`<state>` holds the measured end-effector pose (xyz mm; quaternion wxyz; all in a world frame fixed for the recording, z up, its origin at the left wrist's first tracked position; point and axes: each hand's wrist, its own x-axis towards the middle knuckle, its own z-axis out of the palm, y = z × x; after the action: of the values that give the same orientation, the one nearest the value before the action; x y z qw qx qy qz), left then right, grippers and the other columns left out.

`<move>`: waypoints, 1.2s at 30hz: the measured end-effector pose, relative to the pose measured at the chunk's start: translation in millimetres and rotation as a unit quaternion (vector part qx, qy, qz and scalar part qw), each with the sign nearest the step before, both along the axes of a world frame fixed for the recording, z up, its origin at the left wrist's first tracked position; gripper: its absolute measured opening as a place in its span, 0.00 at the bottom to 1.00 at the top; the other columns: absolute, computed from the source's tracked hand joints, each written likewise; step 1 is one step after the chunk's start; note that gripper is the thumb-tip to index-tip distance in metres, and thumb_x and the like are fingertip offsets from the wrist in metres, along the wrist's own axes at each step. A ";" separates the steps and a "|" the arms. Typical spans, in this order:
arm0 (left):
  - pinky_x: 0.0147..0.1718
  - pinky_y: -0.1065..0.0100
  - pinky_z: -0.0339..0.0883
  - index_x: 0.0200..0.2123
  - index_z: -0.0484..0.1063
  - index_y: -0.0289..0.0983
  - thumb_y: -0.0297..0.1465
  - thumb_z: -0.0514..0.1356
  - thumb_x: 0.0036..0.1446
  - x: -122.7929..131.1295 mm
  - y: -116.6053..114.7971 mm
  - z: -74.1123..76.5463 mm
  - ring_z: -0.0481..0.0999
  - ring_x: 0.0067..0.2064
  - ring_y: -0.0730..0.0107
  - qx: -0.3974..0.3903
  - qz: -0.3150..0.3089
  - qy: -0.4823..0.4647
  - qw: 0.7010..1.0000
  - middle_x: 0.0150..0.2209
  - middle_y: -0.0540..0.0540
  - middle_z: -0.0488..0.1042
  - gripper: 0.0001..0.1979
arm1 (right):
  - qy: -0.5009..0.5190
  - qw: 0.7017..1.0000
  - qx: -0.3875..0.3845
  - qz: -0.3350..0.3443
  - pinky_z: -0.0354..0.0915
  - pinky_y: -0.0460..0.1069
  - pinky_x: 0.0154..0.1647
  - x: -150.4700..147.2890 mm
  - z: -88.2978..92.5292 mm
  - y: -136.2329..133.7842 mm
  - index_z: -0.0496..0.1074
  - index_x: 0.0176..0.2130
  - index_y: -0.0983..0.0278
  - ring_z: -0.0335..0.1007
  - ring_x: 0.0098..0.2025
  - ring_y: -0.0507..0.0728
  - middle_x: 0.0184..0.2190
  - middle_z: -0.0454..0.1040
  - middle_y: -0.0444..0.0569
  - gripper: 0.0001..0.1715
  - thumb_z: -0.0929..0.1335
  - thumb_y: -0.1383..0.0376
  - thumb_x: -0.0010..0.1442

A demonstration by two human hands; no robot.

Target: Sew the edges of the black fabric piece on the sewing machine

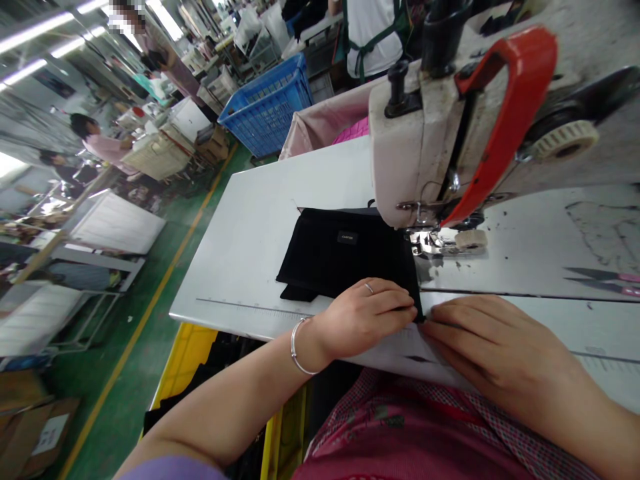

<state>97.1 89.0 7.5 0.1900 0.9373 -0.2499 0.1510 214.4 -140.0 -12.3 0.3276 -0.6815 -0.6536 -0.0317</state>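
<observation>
A black fabric piece [320, 257] with a small dark label lies flat on the white sewing table [240, 233]. Its right edge is beside the presser foot [425, 243] of the sewing machine [405, 153], which has a red lever. My left hand [373, 313], with a ring and a bracelet, has its fingers together on the fabric's lower right part, holding it. My right hand [485, 340] is closed at the fabric's bottom right corner, its fingertips pinching the edge there. The undersides of both hands' fingers are hidden.
Small scissors [600, 280] lie at the table's right. A yellow crate [187, 353] with black fabric is below the front edge. Beyond the table are a pink cloth-lined bin [320, 127] and a blue basket [270, 103]. Other people are at work in the background.
</observation>
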 end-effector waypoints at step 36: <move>0.62 0.66 0.71 0.46 0.81 0.37 0.27 0.58 0.70 77.8 55.8 -12.9 0.79 0.56 0.70 -0.043 0.069 0.059 0.995 0.51 0.45 0.82 0.11 | -0.167 0.982 -0.046 -0.072 0.71 0.63 0.49 53.6 -10.9 43.8 0.74 0.57 0.68 0.76 0.50 0.67 0.56 0.77 0.55 0.24 0.60 0.57 0.72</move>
<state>174.8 144.8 -5.4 0.2343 0.9504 -0.1665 0.1186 268.0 -96.2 -23.2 0.1794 -0.7260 -0.6492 -0.1386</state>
